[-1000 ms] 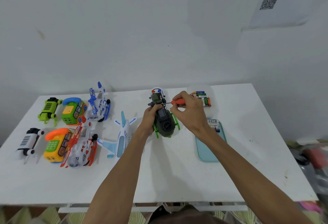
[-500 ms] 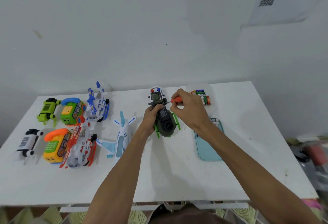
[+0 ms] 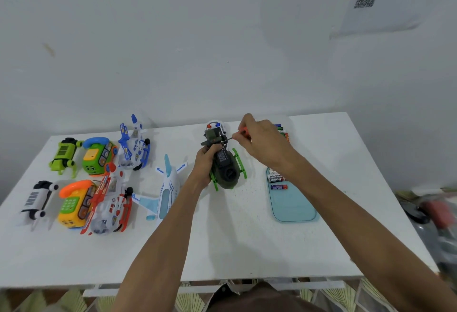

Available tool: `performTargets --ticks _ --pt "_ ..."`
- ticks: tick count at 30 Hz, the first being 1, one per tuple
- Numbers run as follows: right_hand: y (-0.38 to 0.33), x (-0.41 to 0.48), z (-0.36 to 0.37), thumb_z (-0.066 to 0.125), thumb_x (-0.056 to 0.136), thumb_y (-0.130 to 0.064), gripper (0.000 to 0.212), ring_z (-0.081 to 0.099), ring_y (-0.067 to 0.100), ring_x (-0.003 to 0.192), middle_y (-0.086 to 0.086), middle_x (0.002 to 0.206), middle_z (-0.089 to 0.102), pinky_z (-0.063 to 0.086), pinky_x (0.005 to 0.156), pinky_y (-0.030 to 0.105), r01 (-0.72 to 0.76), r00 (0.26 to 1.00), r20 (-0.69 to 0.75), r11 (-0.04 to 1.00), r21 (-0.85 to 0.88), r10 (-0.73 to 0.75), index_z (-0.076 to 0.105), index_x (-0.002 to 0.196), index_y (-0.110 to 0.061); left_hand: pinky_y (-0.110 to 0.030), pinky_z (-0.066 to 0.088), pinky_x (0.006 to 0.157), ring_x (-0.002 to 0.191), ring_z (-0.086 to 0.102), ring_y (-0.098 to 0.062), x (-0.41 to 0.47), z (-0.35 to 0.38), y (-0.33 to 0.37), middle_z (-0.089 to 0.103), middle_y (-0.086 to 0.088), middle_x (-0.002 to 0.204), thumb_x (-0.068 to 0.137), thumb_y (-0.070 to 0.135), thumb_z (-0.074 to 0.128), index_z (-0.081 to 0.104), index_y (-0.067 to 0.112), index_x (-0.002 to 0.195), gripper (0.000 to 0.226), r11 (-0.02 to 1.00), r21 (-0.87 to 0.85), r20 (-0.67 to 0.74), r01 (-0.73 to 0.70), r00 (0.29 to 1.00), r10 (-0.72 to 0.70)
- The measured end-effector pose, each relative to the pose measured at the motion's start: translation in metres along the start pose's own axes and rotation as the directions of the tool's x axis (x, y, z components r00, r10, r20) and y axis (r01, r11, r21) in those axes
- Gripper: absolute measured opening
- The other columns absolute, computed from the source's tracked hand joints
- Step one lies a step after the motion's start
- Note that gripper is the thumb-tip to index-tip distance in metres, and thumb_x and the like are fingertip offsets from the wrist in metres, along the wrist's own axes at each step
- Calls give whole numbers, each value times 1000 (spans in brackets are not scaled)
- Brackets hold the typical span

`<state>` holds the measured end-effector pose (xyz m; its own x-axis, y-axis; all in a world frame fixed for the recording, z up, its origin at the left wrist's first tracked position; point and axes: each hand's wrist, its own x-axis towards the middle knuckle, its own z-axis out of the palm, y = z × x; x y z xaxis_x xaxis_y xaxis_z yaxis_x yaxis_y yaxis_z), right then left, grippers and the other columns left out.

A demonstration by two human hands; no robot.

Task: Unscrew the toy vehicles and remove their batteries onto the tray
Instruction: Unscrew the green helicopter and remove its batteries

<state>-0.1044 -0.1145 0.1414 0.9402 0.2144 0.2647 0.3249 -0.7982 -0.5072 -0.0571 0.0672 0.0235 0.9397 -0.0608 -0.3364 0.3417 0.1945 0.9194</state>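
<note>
Our left hand (image 3: 206, 161) curls round the side of the dark green helicopter (image 3: 226, 167), steadying it underside-up on the counter (image 3: 247, 237) so it cannot spin under the tool. Our right hand (image 3: 264, 144) pinches the orange-handled screwdriver (image 3: 243, 130) in its fingertips. The thin shaft slants down and left to the toy's far end, where we judge the battery cover's screw sits; the screw itself is too small to see. That light hold suits twirling a small driver. Near the helicopter on the right lies the blue tray (image 3: 294, 207), close enough for a short drop, with a few batteries (image 3: 277, 178) at its far end. The other toys (image 3: 81, 188) stand in rows at the left, out of the way.
</note>
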Motion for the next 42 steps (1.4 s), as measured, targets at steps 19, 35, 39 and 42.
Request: performTargets --ticks 19,35,39,42 --pt "4 0 -8 42 102 -36 29 60 28 70 4 92 65 45 58 35 42 999 -6 961 -273 -45 45 118 -11 -34 61 70 73 70 -20 -1 14 -12 71 -7 83 97 10 64 65 5 104 8 1000 -9 -22 12 1000 -12" --pt "5 -4 2 41 104 -47 38 56 28 64 4 72 62 45 59 37 -32 999 5 957 -288 35 54 100 -12 -40 60 80 78 68 -23 3 11 -19 70 -10 88 97 13 63 65 5 107 13 1000 -7 -15 19 1000 -19" --pt "0 -9 -8 56 91 -27 29 62 24 73 2 88 68 54 63 40 -8 976 215 996 -85 26 39 110 -12 -36 60 76 82 68 -24 4 8 -20 71 -13 94 99 15 61 64 3 111 18 1000 -6 -33 29 999 -30" --pt "-2 -4 -8 51 102 -31 24 58 25 72 9 84 62 50 61 42 -21 982 187 995 -96 39 45 103 -9 -35 59 76 80 68 -22 4 9 -21 70 -10 90 99 14 61 65 5 107 13 1000 -8 -25 29 999 -29"
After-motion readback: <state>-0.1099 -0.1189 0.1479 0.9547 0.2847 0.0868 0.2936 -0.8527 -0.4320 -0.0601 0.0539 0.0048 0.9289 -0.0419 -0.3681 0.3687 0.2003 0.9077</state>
